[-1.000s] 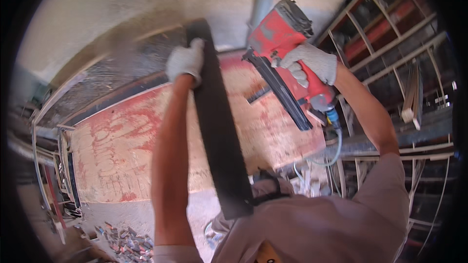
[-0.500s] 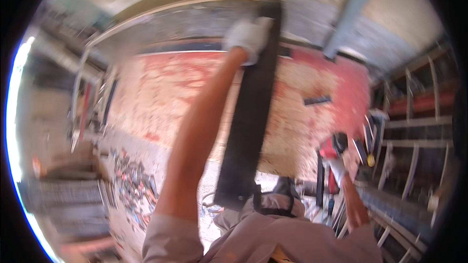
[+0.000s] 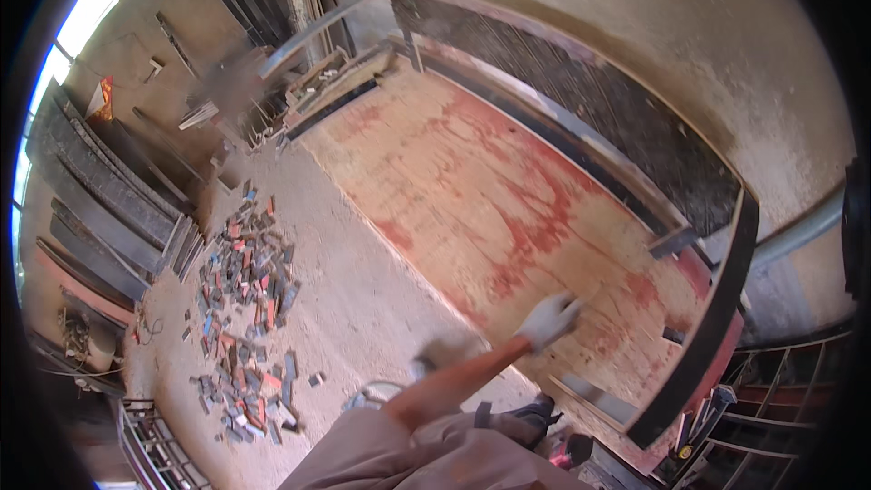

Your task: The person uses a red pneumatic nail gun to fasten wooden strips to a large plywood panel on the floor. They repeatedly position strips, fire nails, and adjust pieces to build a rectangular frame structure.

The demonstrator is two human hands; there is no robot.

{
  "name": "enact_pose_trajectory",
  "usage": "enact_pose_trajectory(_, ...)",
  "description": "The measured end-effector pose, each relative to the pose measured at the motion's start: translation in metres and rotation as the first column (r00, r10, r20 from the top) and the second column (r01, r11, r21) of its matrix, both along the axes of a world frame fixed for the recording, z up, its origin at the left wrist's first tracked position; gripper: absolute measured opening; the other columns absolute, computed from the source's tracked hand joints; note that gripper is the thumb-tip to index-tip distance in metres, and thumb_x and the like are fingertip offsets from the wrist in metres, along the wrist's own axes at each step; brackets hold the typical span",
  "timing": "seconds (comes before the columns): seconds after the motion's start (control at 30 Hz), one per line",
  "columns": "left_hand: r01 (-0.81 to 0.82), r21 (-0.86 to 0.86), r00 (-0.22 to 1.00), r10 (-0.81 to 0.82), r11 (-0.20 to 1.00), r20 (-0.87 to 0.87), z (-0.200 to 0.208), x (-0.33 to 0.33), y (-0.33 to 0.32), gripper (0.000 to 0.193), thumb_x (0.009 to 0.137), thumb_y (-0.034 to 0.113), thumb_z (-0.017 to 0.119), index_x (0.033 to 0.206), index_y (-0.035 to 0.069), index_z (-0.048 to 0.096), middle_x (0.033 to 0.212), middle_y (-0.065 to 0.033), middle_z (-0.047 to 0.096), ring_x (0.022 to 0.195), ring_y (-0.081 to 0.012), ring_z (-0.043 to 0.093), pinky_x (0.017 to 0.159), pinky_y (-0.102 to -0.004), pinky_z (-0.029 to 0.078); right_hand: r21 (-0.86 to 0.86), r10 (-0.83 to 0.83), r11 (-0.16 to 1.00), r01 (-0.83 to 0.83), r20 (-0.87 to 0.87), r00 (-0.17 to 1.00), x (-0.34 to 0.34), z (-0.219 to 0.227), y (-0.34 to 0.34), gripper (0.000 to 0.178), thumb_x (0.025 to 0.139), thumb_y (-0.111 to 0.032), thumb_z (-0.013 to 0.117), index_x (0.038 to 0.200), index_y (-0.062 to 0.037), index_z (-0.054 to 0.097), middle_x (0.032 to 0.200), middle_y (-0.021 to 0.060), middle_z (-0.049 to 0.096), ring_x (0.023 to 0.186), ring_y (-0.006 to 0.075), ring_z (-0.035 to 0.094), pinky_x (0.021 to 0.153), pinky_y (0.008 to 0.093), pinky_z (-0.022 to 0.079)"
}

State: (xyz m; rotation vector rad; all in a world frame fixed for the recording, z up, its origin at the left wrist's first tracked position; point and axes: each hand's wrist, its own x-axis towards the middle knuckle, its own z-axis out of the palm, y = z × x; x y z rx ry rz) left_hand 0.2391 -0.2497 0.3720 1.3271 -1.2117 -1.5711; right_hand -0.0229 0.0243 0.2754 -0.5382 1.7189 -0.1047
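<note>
My left hand [image 3: 550, 320], in a white glove, is over the near right part of a wide wooden sheet [image 3: 454, 209] stained with red. Its fingers are apart and hold nothing. A long dark board [image 3: 703, 336] stands on edge across the right end of the sheet, apart from my hand. Its far end is close to a dark panel [image 3: 581, 73] along the wall. By my body at the lower edge, part of a red and black tool [image 3: 572, 450] shows. My right hand is out of the picture, so its grip is hidden.
Many small offcuts [image 3: 245, 308] lie heaped on the floor [image 3: 336, 272] at left. Boards [image 3: 109, 191] lean against the left wall. A short dark block [image 3: 673, 334] lies on the sheet near the long board. Metal frames [image 3: 771, 399] stand at lower right.
My left hand has let go of the long dark board, which now stands at the sheet's right end. The view has turned left, and my right hand has left the picture.
</note>
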Motion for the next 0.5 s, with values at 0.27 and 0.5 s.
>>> enact_pose_trajectory(0.27,-0.574,0.39,0.817,0.537,0.72,0.212,-0.117,0.394,0.148,0.035,0.094,0.034,0.059,0.092,0.0,0.069,0.076,-0.0121,0.069,0.061,-0.018,0.065,0.055,-0.0319,0.051,-0.014,0.137,0.99,-0.139,-0.079,0.987,0.242,0.045,-0.103,0.016,0.083,-0.011,0.062,0.071,-0.0015,0.066,0.059,0.0108,0.063,0.049,0.0246,0.063,0.043,0.0382,0.049)
enact_pose_trajectory(0.5,-0.76,0.247,0.649,0.707,0.601,0.28,-0.122,0.632,0.094,0.03,0.094,0.026,0.055,0.097,-0.001,0.068,0.066,-0.0133,0.067,0.05,-0.0184,0.061,0.047,-0.0314,0.049,-0.188,0.306,0.913,-0.362,-0.269,0.913,0.42,0.038,-0.269,0.032,0.087,-0.025,0.061,0.077,0.0046,0.066,0.059,0.0138,0.063,0.044,0.0223,0.061,0.041,0.0366,0.05)
